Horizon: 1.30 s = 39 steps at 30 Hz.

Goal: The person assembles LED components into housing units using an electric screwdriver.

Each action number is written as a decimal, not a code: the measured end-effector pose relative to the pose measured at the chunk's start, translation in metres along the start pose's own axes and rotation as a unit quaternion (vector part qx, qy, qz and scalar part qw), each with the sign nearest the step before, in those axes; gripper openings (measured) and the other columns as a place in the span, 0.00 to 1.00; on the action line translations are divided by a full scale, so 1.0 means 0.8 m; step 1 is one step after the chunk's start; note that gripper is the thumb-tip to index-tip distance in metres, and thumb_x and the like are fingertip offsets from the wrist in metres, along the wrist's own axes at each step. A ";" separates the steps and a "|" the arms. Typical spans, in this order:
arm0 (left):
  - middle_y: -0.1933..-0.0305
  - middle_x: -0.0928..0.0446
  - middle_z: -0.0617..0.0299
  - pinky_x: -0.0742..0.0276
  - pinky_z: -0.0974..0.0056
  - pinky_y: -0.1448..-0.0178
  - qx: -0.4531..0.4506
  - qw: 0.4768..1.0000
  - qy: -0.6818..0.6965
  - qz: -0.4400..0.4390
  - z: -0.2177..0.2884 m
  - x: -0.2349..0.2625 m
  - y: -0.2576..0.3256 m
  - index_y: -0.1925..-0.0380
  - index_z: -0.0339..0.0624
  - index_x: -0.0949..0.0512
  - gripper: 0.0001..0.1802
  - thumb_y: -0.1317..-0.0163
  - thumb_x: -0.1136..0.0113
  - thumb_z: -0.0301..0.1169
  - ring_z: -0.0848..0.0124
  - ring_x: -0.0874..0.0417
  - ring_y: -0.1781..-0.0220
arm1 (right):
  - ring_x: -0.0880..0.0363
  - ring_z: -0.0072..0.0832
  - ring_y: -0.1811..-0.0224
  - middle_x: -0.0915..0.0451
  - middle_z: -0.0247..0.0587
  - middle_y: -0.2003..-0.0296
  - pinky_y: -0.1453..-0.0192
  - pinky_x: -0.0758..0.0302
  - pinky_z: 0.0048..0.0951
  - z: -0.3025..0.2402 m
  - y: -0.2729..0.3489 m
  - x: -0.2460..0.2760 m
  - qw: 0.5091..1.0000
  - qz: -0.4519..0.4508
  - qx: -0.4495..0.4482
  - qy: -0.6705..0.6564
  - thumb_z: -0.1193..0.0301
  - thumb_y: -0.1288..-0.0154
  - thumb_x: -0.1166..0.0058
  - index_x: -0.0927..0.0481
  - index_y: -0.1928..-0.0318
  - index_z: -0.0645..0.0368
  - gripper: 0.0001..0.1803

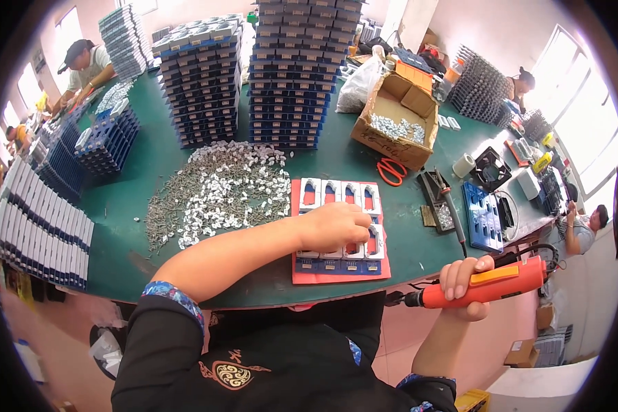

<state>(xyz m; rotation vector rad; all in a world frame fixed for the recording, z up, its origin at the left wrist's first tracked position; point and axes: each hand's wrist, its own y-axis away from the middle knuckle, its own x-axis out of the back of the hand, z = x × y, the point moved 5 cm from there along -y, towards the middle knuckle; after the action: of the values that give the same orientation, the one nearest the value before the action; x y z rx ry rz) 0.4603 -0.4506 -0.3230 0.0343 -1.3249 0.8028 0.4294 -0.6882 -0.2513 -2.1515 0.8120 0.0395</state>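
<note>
Red screwdriver (508,285) (powered) fills the right hand (459,278).

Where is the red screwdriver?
In the head view's lower right, the screwdriver is in the person's right hand, right of and below the red mat.

Open table strip (406,237) right of left hand (338,225); pile (220,196) blocks its left. Black holder (430,194), blue tray (486,221) beyond right hand (464,285).

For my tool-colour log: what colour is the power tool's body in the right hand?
Red-orange; the power tool shows best in the head view.
</note>
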 end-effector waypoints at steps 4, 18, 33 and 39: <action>0.61 0.23 0.62 0.26 0.58 0.50 -0.045 0.999 -0.003 0.030 0.003 0.003 0.002 0.66 0.44 0.19 0.09 0.48 0.42 0.26 0.60 0.22 0.55 | 0.23 0.28 0.71 0.24 0.37 0.71 0.67 0.30 0.26 0.005 0.001 0.007 1.000 0.021 -0.003 -0.022 0.68 0.49 0.30 0.32 0.43 0.60 0.34; 0.62 0.23 0.56 0.23 0.56 0.54 0.006 0.997 0.078 0.027 -0.003 0.006 -0.005 0.65 0.39 0.19 0.08 0.47 0.39 0.25 0.56 0.21 0.57 | 0.23 0.28 0.71 0.23 0.37 0.70 0.66 0.30 0.27 0.013 -0.029 -0.001 1.000 -0.007 -0.015 -0.023 0.69 0.50 0.31 0.31 0.42 0.59 0.34; 0.65 0.25 0.57 0.25 0.56 0.56 -0.004 0.992 0.121 0.019 -0.015 -0.006 -0.012 0.70 0.40 0.21 0.04 0.47 0.36 0.25 0.56 0.22 0.59 | 0.22 0.29 0.71 0.23 0.38 0.71 0.67 0.29 0.28 0.040 -0.074 -0.013 0.998 -0.037 -0.016 -0.041 0.69 0.52 0.31 0.31 0.42 0.60 0.36; 0.63 0.26 0.56 0.22 0.58 0.58 0.035 0.990 0.132 -0.044 -0.019 -0.011 -0.016 0.70 0.35 0.23 0.04 0.40 0.47 0.22 0.62 0.18 0.63 | 0.23 0.30 0.71 0.24 0.40 0.70 0.64 0.29 0.30 0.052 -0.090 -0.016 1.000 -0.009 0.010 0.001 0.69 0.51 0.32 0.32 0.44 0.61 0.34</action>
<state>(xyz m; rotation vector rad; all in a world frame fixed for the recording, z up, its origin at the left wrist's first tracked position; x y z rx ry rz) 0.4795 -0.4574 -0.3298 0.0397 -1.0381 0.7503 0.4700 -0.6187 -0.2261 -2.1401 0.7909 0.0195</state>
